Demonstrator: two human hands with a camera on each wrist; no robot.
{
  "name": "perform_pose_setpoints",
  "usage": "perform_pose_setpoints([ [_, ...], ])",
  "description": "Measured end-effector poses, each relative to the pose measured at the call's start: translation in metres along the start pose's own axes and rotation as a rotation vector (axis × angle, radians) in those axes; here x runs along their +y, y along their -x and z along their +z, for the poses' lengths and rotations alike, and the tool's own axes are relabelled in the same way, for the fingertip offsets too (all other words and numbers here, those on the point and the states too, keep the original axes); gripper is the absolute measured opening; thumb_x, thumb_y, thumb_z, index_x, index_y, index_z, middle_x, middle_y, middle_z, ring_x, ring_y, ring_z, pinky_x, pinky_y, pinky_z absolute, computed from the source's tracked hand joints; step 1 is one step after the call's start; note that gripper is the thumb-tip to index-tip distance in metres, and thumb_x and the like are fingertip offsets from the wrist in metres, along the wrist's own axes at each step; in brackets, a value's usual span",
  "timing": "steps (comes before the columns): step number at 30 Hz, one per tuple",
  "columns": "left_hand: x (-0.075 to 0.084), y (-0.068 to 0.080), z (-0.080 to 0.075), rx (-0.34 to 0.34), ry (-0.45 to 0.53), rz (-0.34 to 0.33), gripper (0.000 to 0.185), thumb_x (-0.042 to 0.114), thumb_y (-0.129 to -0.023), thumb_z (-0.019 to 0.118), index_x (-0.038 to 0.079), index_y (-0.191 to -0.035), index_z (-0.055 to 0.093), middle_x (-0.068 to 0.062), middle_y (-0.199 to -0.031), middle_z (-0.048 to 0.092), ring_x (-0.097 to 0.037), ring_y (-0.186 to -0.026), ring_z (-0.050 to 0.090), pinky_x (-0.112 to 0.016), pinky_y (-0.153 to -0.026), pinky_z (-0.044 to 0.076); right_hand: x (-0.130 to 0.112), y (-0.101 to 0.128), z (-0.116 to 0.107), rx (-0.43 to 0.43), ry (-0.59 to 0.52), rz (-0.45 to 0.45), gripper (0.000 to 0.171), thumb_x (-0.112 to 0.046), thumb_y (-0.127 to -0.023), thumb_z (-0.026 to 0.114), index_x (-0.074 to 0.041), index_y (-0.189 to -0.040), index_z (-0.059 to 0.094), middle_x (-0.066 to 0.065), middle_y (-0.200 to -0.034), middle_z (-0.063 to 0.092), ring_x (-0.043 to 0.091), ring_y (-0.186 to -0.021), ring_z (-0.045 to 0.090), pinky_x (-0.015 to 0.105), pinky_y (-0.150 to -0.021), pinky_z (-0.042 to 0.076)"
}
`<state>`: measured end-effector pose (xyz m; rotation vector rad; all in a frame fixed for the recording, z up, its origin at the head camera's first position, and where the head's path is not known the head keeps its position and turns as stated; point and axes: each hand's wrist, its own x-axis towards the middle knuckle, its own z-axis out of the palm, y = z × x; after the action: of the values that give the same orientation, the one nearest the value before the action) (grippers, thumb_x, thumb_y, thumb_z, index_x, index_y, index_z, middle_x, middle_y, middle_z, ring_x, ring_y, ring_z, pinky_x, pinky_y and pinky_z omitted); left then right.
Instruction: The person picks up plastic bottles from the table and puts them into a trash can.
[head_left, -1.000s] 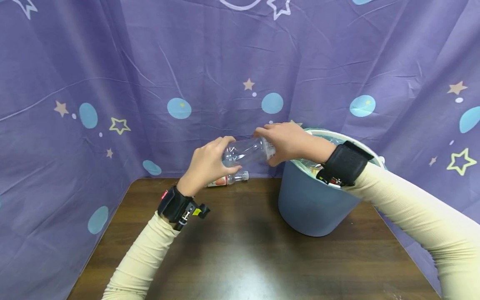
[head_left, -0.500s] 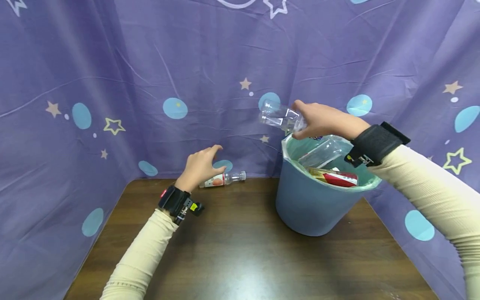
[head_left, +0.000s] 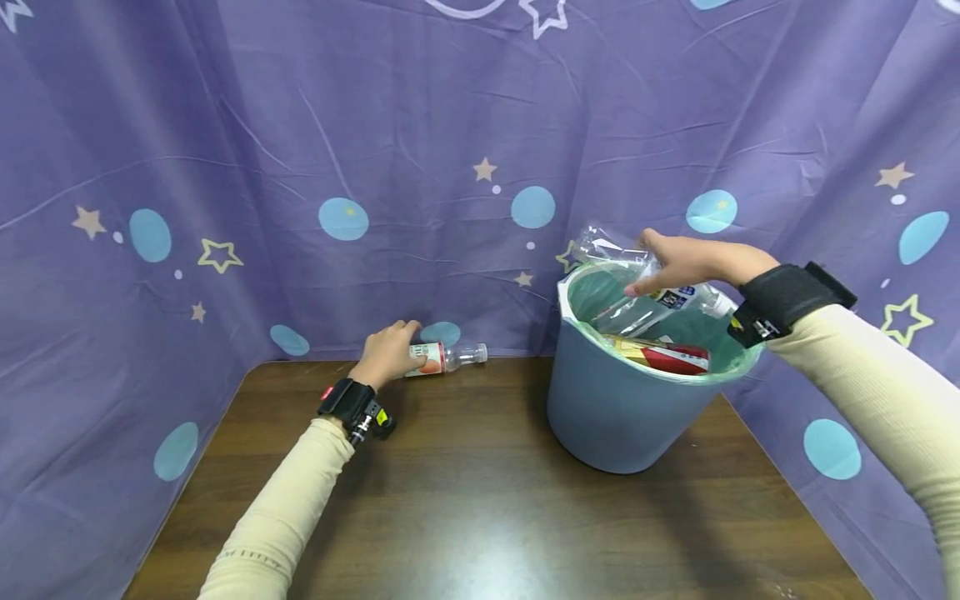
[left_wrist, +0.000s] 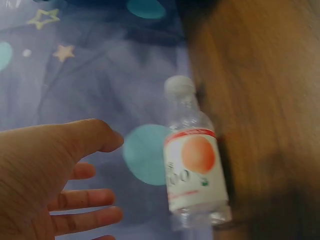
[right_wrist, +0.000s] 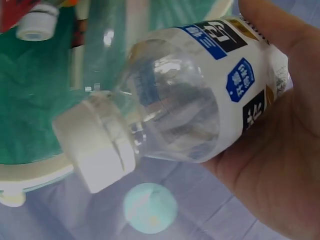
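Above the blue-grey bin [head_left: 626, 417], my right hand [head_left: 678, 260] grips a clear plastic bottle [head_left: 611, 247] with a white label. In the right wrist view its white cap [right_wrist: 95, 145] and the label's blue and black print face the camera. On the left, my left hand [head_left: 387, 354] is beside a second bottle [head_left: 457, 357] lying at the table's back edge. The left wrist view shows that bottle's peach-pictured label [left_wrist: 197, 167] and white cap [left_wrist: 180, 86]. There the thumb and fingers [left_wrist: 87, 197] are spread, with a gap between them and the bottle.
A green liner [head_left: 731, 358] covers the bin's inside. In it lie a red and gold item [head_left: 663, 356] and a clear plastic bottle [head_left: 626, 317]. A purple patterned curtain [head_left: 420, 167] hangs behind the brown wooden table [head_left: 480, 492].
The left hand let go of the clear bottle and moved down to the peach-labelled one. My right hand carried the clear bottle rightward, up and then down over the bin.
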<state>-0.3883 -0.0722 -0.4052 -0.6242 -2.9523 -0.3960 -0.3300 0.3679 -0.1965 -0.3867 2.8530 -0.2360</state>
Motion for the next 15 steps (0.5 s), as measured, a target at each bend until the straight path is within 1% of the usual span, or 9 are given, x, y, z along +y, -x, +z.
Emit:
perform_pose_setpoints([
  [1, -0.002, 0.000, 0.002, -0.007, 0.000, -0.006, 0.065, 0.037, -0.086, 0.077, 0.006, -0.139, 0.057, -0.019, -0.126, 0.065, -0.038, -0.113, 0.065, -0.056, -0.087, 0.055, 0.003, 0.001, 0.002, -0.013, -0.006, 0.001, 0.097, -0.047, -0.092, 0.072, 0.009, -0.150, 0.019, 0.041, -0.154, 0.027, 0.059, -0.139, 0.035, 0.068, -0.111, 0.035],
  [3, -0.006, -0.001, 0.006, -0.021, -0.004, -0.014, 0.069, 0.039, -0.086, 0.078, 0.005, -0.141, 0.056, -0.020, -0.128, 0.064, -0.038, -0.114, 0.064, -0.056, -0.087, 0.055, 0.007, 0.002, 0.006, -0.034, -0.011, -0.001, 0.091, -0.047, -0.091, 0.074, 0.007, -0.146, 0.026, 0.041, -0.150, 0.033, 0.058, -0.136, 0.039, 0.068, -0.109, 0.037],
  [6, -0.009, -0.002, 0.012, -0.026, -0.013, -0.025, 0.077, 0.049, -0.086, 0.078, 0.003, -0.143, 0.054, -0.022, -0.131, 0.062, -0.041, -0.116, 0.062, -0.056, -0.090, 0.055, 0.009, 0.003, 0.012, -0.062, -0.002, 0.001, 0.086, -0.048, -0.089, 0.075, 0.005, -0.143, 0.034, 0.040, -0.146, 0.041, 0.056, -0.133, 0.044, 0.067, -0.105, 0.041],
  [9, -0.010, -0.004, 0.019, -0.017, -0.019, -0.013, 0.084, 0.057, -0.084, 0.076, 0.001, -0.142, 0.054, -0.024, -0.131, 0.061, -0.043, -0.116, 0.060, -0.058, -0.092, 0.053, 0.010, 0.003, 0.017, -0.086, 0.016, 0.001, 0.086, -0.047, -0.088, 0.077, 0.005, -0.143, 0.038, 0.038, -0.144, 0.044, 0.054, -0.132, 0.047, 0.065, -0.103, 0.044],
  [12, -0.009, -0.006, 0.025, -0.017, -0.012, -0.001, 0.086, 0.057, -0.084, 0.076, -0.001, -0.143, 0.052, -0.026, -0.131, 0.060, -0.045, -0.117, 0.059, -0.060, -0.094, 0.051, 0.011, 0.004, 0.021, -0.109, 0.028, -0.004, 0.085, -0.044, -0.087, 0.079, 0.006, -0.144, 0.040, 0.037, -0.146, 0.043, 0.053, -0.132, 0.047, 0.063, -0.102, 0.045],
  [15, -0.009, -0.007, 0.030, -0.025, -0.002, -0.003, 0.084, 0.052, -0.085, 0.078, -0.001, -0.145, 0.050, -0.027, -0.132, 0.058, -0.046, -0.118, 0.057, -0.061, -0.097, 0.049, 0.013, 0.004, 0.024, -0.128, 0.039, -0.013, 0.082, -0.040, -0.086, 0.081, 0.005, -0.142, 0.042, 0.036, -0.144, 0.045, 0.051, -0.128, 0.051, 0.062, -0.101, 0.046],
])
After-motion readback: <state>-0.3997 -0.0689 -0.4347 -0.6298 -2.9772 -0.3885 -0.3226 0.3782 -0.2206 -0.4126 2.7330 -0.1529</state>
